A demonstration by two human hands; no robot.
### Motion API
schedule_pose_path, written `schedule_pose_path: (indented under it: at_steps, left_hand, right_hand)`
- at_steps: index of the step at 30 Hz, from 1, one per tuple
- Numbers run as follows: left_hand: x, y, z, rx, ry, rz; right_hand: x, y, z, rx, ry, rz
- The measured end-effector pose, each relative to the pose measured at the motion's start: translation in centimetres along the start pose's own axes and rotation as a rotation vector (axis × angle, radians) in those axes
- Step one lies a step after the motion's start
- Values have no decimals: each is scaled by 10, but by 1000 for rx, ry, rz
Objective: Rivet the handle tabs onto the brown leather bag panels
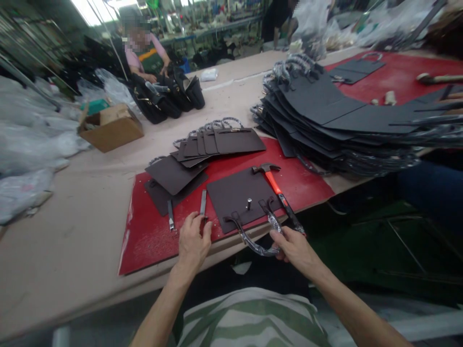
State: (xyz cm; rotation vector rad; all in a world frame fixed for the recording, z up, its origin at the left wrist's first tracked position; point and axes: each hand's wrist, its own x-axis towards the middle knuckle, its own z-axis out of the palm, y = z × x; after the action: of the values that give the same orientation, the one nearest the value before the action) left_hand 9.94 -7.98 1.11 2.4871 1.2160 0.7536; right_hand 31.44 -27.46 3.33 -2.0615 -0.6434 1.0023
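Striped shirt (249, 318) below, my right hand (292, 246) grips a handle (255, 247), seemingly unfastened over the panel (231, 193) ahead, finished-looking panels (240, 140) beyond; whether my left hand (193, 241) holds the metal bar (203, 200), I can't tell.

A curved, shiny handle (251, 245) is in the right fingers (279, 239); a flat brown sheet (231, 193) lies past them.

Place: bag-making workshop | stacked dark panels (311, 108) | plastic-wrapped handle (254, 247) | claw hammer (274, 182) | black bags (173, 99) near co-worker (139, 58)
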Motion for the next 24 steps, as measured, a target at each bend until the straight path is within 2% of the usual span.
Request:
schedule_pose_path:
  at_steps: [4, 6, 10, 13, 15, 18, 20, 22, 24]
  left_hand:
    - [0, -14, 5, 17, -19, 23]
    - [1, -18, 6, 5, -25, 34]
    - [5, -19, 8, 32, -47, 42]
    - [10, -9, 7, 58, 13, 49]
    - [17, 6, 7, 7, 25, 105]
    - [31, 39, 15, -201, -94, 192]
    - [41, 62, 27, -341, -213, 219]
    - [50, 80, 41, -434, -304, 234]
    - [56, 91, 54, -473, -333, 232]
  right_hand:
    - [3, 6, 42, 172, 106, 37]
    - [-2, 10, 59, 260, 113, 47]
    - [-6, 16, 70, 342, 106, 91]
    - [-3, 16, 65, 275, 105, 76]
    - [-2, 14, 59, 206, 86, 59]
    - [-1, 7, 43, 44, -7, 74]
    - [-1, -1, 27, -214, -24, 32]
    - [2, -12, 8, -540, 72, -54]
    - [8, -23, -7, -746, 214, -139]
